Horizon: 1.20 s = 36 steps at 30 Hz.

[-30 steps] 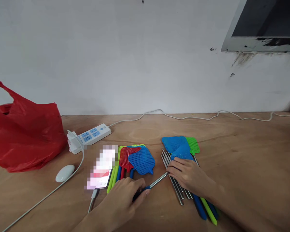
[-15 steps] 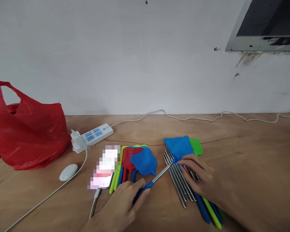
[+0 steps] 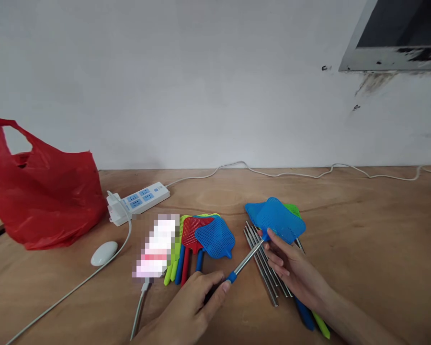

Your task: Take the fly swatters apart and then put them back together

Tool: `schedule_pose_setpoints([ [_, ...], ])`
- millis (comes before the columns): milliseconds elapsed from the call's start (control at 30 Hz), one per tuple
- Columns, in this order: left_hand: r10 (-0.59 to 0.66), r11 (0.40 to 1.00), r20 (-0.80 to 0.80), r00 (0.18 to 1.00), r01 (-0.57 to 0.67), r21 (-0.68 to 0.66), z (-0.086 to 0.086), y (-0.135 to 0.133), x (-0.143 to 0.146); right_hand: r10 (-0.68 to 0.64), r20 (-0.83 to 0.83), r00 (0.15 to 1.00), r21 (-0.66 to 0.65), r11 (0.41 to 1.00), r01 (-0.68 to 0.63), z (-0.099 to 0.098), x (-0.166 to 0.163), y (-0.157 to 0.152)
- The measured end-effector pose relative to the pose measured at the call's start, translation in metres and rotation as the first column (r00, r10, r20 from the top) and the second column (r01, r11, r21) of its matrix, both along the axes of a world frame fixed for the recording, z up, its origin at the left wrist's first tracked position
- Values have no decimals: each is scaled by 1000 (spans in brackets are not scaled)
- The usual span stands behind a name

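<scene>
1. Left hand (image 3: 197, 299): fingers curled and thumb clamped round the smooth blue handle of a blue fly swatter (image 3: 282, 220).
2. Right hand (image 3: 290, 268): thumb and fingers pinched at the swatter's neck, where a slim, polished metal shaft (image 3: 248, 258) meets the head.
3. The swatter slants between both hands; its broad, rounded, finely perforated head overlaps, from where I stand, other blue and green mesh.
4. Metal rods (image 3: 267, 275): straight, glossy, side by side beneath the right hand.
5. Left pile: a blue mesh paddle (image 3: 215, 237) overlapping a red mesh paddle (image 3: 194, 230), near a lit phone (image 3: 158, 249).
6. Grained wooden table (image 3: 373, 249), bearing a crinkled red plastic bag (image 3: 50, 191) and a boxy white power strip (image 3: 143, 199).
</scene>
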State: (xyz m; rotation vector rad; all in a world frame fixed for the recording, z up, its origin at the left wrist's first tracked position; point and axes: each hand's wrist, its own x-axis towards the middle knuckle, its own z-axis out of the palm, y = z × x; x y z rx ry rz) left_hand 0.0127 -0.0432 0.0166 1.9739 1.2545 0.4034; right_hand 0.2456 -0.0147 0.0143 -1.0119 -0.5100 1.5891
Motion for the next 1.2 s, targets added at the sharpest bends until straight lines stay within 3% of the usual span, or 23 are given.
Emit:
schedule_pose_setpoints([
  [167, 37, 999, 11, 999, -37, 35, -2, 0, 1, -117, 69, 991, 81, 990, 111, -2, -11, 3],
  [367, 7, 999, 72, 997, -10, 44, 10, 4, 11, 31, 114, 993, 129, 991, -46, 0, -21, 1],
  [500, -16, 992, 138, 990, -1, 127, 16, 15, 7, -37, 256, 966, 213, 977, -19, 4, -6, 10],
  [567, -8, 988, 145, 989, -15, 155, 17, 24, 1, -91, 399, 912, 211, 977, 5, 7, 12, 18],
  [633, 15, 984, 164, 986, -44, 175, 17, 32, -6, -85, 605, 791, 188, 981, -38, 8, 34, 27],
  [667, 21, 983, 184, 983, -54, 177, 18, 35, -8, -34, 727, 686, 174, 975, -135, 7, 44, 31],
  [733, 52, 979, 260, 964, -100, 176, 21, 40, -11, -100, 926, 364, 208, 940, -272, 4, 60, 38],
  [800, 118, 981, 395, 911, -169, 97, 26, 43, -10, -157, 963, 220, 220, 928, -302, -3, 70, 42],
  [967, 395, 916, 658, 641, -224, -332, 34, 43, -4, -214, 976, -34, 193, 930, -311, -19, 70, 45],
  [1033, 446, 890, 710, 545, -187, -415, 31, 41, -2, -205, 971, -122, 155, 931, -330, -21, 69, 46],
  [1067, 443, 890, 717, 539, -168, -423, 29, 40, -2, -198, 966, -163, 135, 932, -336, -22, 69, 46],
  [1133, 337, 937, 656, 676, -173, -303, 23, 38, -4, -185, 953, -239, 96, 936, -339, -22, 70, 46],
  [1200, 139, 989, 428, 893, -144, -20, 18, 36, -8, -170, 937, -306, 60, 939, -338, -23, 71, 47],
])
